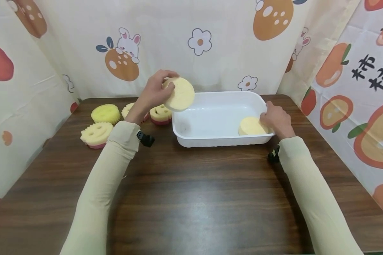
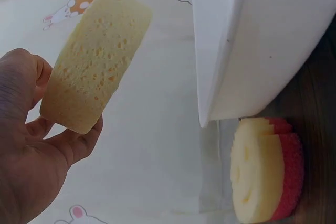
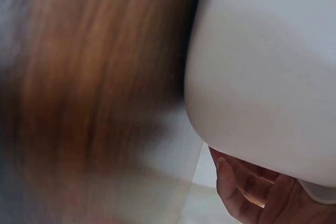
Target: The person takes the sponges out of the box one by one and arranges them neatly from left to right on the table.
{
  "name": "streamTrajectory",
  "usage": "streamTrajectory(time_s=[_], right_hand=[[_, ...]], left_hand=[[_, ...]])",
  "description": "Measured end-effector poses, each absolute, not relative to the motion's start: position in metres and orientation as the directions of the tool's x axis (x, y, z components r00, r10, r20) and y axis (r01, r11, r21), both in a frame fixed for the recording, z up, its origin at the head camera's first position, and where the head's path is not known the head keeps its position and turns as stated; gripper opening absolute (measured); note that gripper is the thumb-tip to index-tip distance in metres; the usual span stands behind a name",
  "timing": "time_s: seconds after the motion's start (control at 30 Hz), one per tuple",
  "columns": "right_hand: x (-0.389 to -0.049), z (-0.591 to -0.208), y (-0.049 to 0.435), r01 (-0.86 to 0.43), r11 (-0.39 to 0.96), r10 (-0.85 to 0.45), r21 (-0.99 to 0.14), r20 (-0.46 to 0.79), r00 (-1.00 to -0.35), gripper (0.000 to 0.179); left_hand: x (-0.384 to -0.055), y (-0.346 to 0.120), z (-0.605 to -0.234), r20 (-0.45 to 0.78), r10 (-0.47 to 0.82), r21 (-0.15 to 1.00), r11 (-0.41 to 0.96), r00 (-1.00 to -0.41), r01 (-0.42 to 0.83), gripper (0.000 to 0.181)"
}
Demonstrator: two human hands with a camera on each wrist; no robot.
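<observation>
My left hand (image 1: 157, 88) pinches a pale yellow round sponge (image 1: 181, 95) by its edge, tilted above the left end of a white tray (image 1: 210, 141). In the left wrist view the sponge (image 2: 100, 59) shows its porous side between thumb and fingers. My right hand (image 1: 276, 118) grips the tray's right end at the rim; its curled fingers (image 3: 247, 187) lie against the outer wall in the right wrist view. Close to that hand, another round yellow sponge (image 1: 252, 126) lies inside the tray's front right corner.
Left of the tray, a smiley-face sponge (image 1: 161, 114) with a red underside stands beside its wall. Farther left are another smiley sponge (image 1: 97, 134), a bright yellow scalloped sponge (image 1: 106, 114) and one partly behind my left wrist. Printed curtains (image 1: 166, 42) border the brown table (image 1: 191, 198).
</observation>
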State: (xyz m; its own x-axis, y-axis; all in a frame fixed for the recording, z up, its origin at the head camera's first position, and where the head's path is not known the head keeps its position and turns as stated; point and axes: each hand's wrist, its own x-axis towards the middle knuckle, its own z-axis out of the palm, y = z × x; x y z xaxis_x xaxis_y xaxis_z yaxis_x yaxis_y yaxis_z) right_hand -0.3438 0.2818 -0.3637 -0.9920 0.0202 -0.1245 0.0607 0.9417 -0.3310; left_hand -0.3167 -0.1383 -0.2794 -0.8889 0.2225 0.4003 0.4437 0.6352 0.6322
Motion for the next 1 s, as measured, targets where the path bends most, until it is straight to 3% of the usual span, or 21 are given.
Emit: streamTrajectory(time_s=[1.0], right_hand=[[-0.346,-0.367,0.285,0.062,0.939,0.02,-0.339,-0.125,-0.992,0.063]], left_hand=[[-0.297,-0.178,-0.301,0.212,0.124,0.693,0.68,-0.969,0.239,0.039]])
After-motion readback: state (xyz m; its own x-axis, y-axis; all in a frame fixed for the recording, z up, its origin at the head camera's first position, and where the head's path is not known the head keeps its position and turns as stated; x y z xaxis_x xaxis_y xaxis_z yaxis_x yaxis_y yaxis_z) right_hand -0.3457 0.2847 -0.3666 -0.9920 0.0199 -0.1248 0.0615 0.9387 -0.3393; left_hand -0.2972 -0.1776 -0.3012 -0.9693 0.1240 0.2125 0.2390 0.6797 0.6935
